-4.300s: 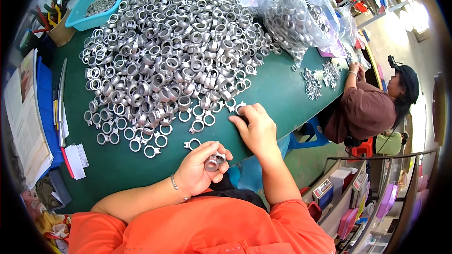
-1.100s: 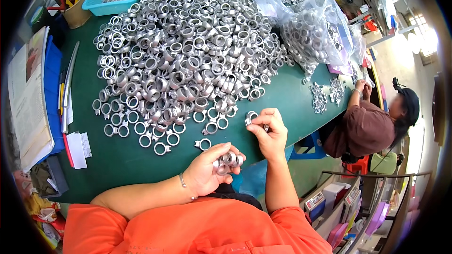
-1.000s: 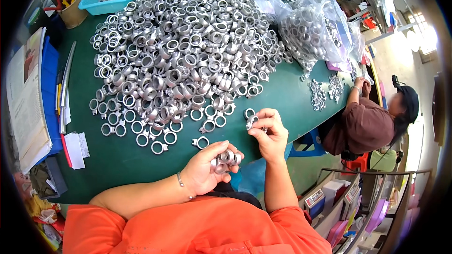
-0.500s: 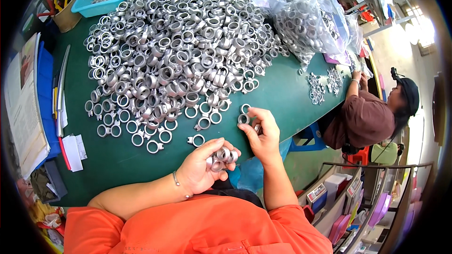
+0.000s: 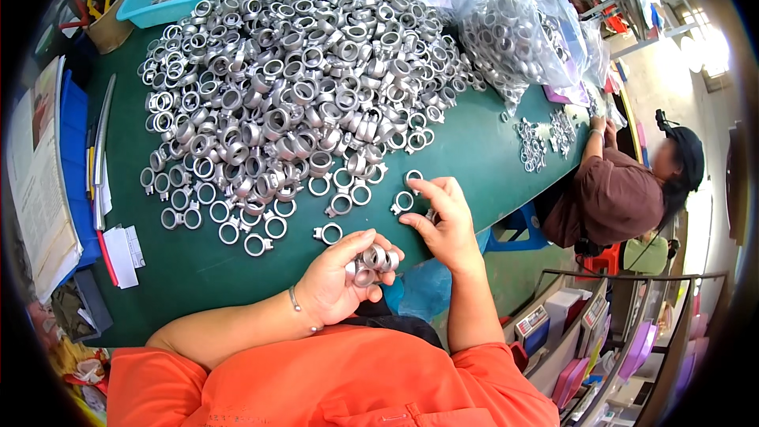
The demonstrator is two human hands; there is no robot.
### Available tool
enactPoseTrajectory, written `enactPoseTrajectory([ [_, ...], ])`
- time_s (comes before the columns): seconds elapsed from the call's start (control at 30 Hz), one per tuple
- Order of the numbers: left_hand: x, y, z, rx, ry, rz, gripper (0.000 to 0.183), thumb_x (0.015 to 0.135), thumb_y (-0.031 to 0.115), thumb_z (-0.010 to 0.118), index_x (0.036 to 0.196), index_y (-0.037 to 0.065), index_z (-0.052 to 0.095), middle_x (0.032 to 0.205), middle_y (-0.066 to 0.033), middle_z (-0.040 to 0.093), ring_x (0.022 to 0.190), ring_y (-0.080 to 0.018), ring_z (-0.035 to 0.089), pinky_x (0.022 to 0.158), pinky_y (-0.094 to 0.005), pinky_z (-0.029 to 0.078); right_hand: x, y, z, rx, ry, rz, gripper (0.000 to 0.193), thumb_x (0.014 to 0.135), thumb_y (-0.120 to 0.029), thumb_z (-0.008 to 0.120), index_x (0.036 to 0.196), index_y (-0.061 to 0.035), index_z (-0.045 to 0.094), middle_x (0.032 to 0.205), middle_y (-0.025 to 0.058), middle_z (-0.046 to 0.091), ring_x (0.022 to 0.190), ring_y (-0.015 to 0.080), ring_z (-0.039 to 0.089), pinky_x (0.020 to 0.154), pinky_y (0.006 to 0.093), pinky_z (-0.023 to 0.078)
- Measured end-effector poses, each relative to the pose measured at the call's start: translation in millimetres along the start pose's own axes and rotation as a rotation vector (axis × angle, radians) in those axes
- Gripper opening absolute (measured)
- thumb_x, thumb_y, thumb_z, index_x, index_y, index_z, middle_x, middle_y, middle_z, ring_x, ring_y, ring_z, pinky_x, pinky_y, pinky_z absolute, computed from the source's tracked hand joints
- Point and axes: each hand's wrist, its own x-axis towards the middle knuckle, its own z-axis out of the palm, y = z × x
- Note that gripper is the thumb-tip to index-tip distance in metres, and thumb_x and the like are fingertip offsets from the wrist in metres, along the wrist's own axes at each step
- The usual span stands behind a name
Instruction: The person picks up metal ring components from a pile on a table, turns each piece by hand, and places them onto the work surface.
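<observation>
My left hand (image 5: 336, 281), palm up near the table's front edge, is closed around several small grey metal rings (image 5: 370, 262). Over the green table, my right hand (image 5: 444, 225) has its thumb and forefinger apart. Part of another metal ring (image 5: 432, 216) shows in its palm, held by the curled fingers, which are mostly hidden. By the thumb tip lies a loose ring with a small lug (image 5: 402, 202). A second loose ring (image 5: 413, 177) is at the forefinger tip; whether they touch I cannot tell. One more lugged ring (image 5: 331, 233) lies just beyond my left hand.
A large heap of metal rings (image 5: 277, 95) covers the middle of the green table (image 5: 126, 190). Behind it stand a turquoise tray (image 5: 170, 9) and clear plastic bags of rings (image 5: 514, 39). Papers and blue trays line the left. A co-worker (image 5: 617, 190) works at the right.
The ring between my right thumb and forefinger has been let go and lies on the table. Those fingers have spread, and the hand has shifted slightly right. My left hand stays put.
</observation>
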Motion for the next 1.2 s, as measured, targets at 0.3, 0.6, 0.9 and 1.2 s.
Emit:
enactPoseTrajectory([
  [0.3, 1.1, 0.3, 0.9, 0.002, -0.004, 0.002, 0.028, 0.091, 0.031, 0.038, 0.088, 0.008, 0.054, 0.096, -0.0118, 0.055, 0.071, -0.0179, 0.055, 0.050, -0.0262, 0.043, -3.0, 4.9, 4.8, -0.040, 0.030, 0.045, 0.037, 0.060, -0.007, 0.076, 0.090, -0.0014, 0.055, 0.082, 0.0071, 0.052, 0.068, 0.0179, 0.051, 0.059, 0.0277, 0.044],
  [0.6, 0.4, 1.6, 2.0, 0.007, -0.006, 0.008, 0.028, 0.091, 0.031, 0.038, 0.088, 0.008, 0.054, 0.096, -0.0119, 0.055, 0.070, -0.0172, 0.055, 0.049, -0.0261, 0.042, -10.8, 3.2, -4.2, -0.018, 0.144, 0.241, 0.037, 0.063, -0.006, 0.074, 0.092, -0.0033, 0.052, 0.079, 0.0038, 0.050, 0.061, 0.0115, 0.045, 0.055, 0.0235, 0.040],
  [0.9, -0.7, 0.7, 1.1, -0.004, -0.004, -0.001, 0.028, 0.091, 0.032, 0.038, 0.089, 0.008, 0.053, 0.095, -0.0116, 0.055, 0.071, -0.0174, 0.055, 0.050, -0.0261, 0.042, -13.7, -4.1, 8.6, -0.013, 0.098, 0.105, 0.032, 0.063, -0.007, 0.074, 0.090, -0.0010, 0.058, 0.086, 0.0061, 0.053, 0.061, 0.0137, 0.048, 0.055, 0.0250, 0.041],
  [1.2, -0.4, 1.2, 0.8, -0.005, 0.000, 0.004, 0.030, 0.091, 0.032, 0.038, 0.088, 0.007, 0.054, 0.094, -0.0117, 0.056, 0.070, -0.0176, 0.055, 0.049, -0.0257, 0.043, -19.0, -2.5, 11.4, 0.658, 0.100, 0.097, 0.033, 0.064, 0.005, 0.070, 0.095, -0.0001, 0.059, 0.097, 0.0025, 0.050, 0.063, 0.0032, 0.041, 0.056, 0.0162, 0.036],
])
